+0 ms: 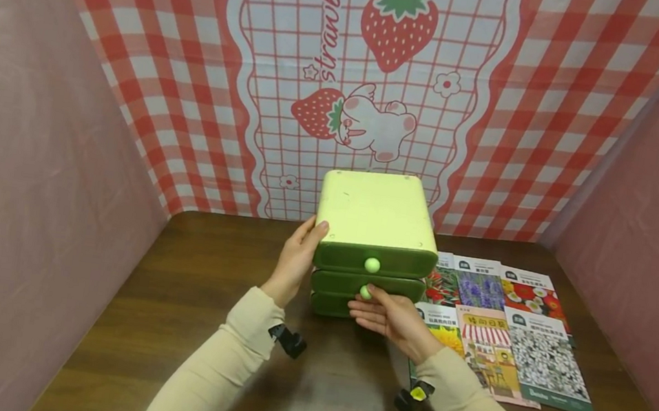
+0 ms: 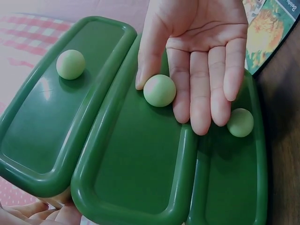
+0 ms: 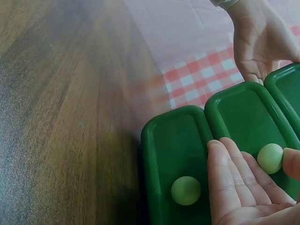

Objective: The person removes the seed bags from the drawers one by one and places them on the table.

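Observation:
A small three-drawer cabinet (image 1: 375, 208) with a pale yellow-green top and dark green drawer fronts stands near the back of the table. My left hand (image 1: 294, 256) lies against its left side, thumb by the top front corner; the other fingers are partly hidden behind that side. Between thumb and index finger, my right hand (image 1: 398, 320) pinches the round light-green knob (image 2: 160, 90) of the middle drawer (image 2: 136, 159), palm turned up. The remaining fingers extend below, across the bottom drawer (image 3: 173, 145) and beside its knob (image 3: 186, 191). Above, the top drawer's knob (image 1: 372, 265) is untouched.
Several flower seed packets lie to the cabinet's right, among them one with white flowers (image 1: 549, 359) and one with a striped awning (image 1: 481, 354). A strawberry-print checked cloth (image 1: 196, 77) hangs behind. Pink cloth walls (image 1: 29, 159) flank the wooden table (image 1: 176, 324).

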Action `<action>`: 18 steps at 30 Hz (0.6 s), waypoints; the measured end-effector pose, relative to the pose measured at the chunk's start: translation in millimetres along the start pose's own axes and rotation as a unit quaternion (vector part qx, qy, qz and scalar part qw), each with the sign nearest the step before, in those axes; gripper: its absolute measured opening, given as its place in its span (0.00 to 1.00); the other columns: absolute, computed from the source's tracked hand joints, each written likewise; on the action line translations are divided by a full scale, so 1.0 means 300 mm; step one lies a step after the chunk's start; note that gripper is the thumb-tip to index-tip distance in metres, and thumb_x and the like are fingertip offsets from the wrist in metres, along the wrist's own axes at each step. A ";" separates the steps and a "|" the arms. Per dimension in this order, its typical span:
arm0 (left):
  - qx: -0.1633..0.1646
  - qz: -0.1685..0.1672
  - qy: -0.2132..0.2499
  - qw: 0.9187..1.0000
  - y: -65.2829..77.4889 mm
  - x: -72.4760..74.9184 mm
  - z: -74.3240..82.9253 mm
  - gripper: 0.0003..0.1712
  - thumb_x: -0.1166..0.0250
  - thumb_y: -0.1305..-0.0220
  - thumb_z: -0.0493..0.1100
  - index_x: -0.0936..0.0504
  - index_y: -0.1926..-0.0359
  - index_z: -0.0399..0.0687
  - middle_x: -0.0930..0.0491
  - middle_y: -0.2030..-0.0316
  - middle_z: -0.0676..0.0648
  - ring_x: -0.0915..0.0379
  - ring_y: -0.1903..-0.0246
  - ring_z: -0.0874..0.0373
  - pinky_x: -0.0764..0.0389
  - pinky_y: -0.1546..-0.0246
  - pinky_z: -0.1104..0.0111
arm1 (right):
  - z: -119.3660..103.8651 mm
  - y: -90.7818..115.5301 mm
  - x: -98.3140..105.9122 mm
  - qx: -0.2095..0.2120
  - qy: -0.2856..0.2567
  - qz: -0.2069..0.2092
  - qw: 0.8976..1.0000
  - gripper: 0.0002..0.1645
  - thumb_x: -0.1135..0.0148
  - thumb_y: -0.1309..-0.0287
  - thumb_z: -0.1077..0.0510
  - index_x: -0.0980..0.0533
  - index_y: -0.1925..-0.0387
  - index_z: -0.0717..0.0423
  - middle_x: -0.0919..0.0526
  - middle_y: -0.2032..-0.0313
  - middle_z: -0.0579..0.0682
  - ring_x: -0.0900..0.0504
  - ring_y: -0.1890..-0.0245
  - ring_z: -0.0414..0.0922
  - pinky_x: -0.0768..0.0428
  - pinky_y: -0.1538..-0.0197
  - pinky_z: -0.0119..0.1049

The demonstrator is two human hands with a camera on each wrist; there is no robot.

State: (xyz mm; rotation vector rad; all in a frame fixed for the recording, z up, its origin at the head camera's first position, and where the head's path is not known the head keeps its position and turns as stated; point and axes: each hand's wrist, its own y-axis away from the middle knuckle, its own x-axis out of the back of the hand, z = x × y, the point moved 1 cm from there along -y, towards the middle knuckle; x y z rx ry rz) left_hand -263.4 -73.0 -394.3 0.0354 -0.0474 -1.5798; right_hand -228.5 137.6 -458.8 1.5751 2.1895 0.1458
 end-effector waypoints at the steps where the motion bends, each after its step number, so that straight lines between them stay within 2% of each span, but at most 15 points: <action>1: 0.001 0.000 -0.001 1.000 -0.001 0.000 -0.001 0.46 0.44 0.38 0.73 0.43 0.24 0.61 0.44 0.25 0.51 0.50 0.26 0.50 0.43 0.27 0.50 | -0.001 0.000 0.000 0.000 0.000 0.001 1.000 0.40 0.43 0.32 0.42 0.33 0.37 0.74 0.14 0.53 0.59 0.13 0.54 0.46 0.18 0.45 0.41; 7: -0.004 -0.003 -0.004 1.000 -0.003 -0.002 -0.001 0.49 0.45 0.38 0.74 0.45 0.24 0.58 0.45 0.25 0.50 0.51 0.25 0.49 0.44 0.27 0.49 | -0.010 0.000 0.000 0.003 0.006 0.005 1.000 0.39 0.44 0.31 0.43 0.33 0.38 0.75 0.13 0.54 0.58 0.12 0.55 0.46 0.17 0.47 0.40; 17: -0.006 -0.004 0.004 1.000 -0.004 -0.002 0.000 0.46 0.44 0.37 0.72 0.44 0.24 0.60 0.46 0.24 0.50 0.51 0.25 0.49 0.45 0.26 0.49 | -0.014 -0.016 0.009 0.009 0.012 0.004 1.000 0.39 0.45 0.30 0.45 0.34 0.38 0.78 0.13 0.55 0.59 0.12 0.56 0.46 0.17 0.47 0.39; 18: -0.005 -0.006 0.003 1.000 0.008 -0.004 0.015 0.45 0.44 0.35 0.70 0.44 0.24 0.58 0.46 0.24 0.49 0.52 0.25 0.48 0.45 0.26 0.49 | -0.014 -0.016 0.010 0.009 0.012 0.003 1.000 0.39 0.45 0.30 0.45 0.34 0.38 0.78 0.13 0.54 0.59 0.12 0.56 0.45 0.16 0.47 0.39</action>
